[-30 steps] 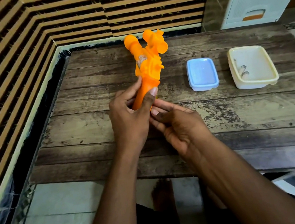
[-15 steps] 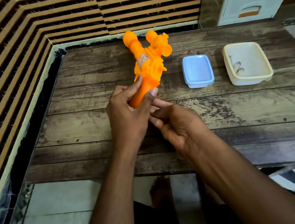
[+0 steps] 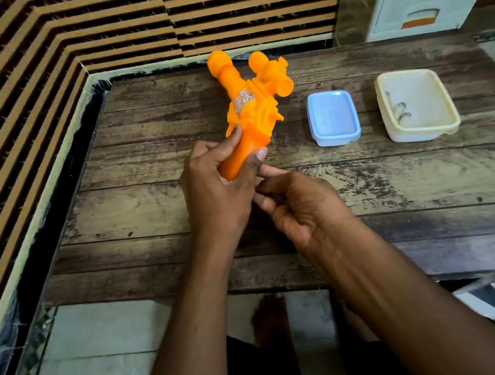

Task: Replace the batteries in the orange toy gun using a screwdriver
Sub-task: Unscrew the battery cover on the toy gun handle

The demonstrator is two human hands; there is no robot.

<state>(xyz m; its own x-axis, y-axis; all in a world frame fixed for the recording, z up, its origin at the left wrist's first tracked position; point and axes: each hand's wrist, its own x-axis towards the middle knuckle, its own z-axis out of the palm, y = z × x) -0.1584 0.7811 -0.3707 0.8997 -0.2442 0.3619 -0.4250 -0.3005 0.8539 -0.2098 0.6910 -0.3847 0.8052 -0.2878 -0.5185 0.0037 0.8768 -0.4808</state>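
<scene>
Left hand point(image 3: 219, 197) grips the handle of the orange plastic toy gun point(image 3: 252, 104), barrel tilted away over the dark wooden plank table point(image 3: 398, 185), while the right hand point(image 3: 303, 208), fingers curled beneath the handle's base, holds something I cannot tell; pale blue rectangular plastic lid point(image 3: 332, 118) and cream rectangular plastic tub point(image 3: 417, 104) sit well apart to the right.

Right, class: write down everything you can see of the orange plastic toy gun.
The orange plastic toy gun looks like glossy moulded plastic, with rounded knobs at its far end, a worn pale sticker on its body and a smooth cylindrical grip. It is tilted, grip toward the person, above the dark wooden table. The left hand grips the handle; the right hand's fingertips reach its base, contact hidden.
</scene>
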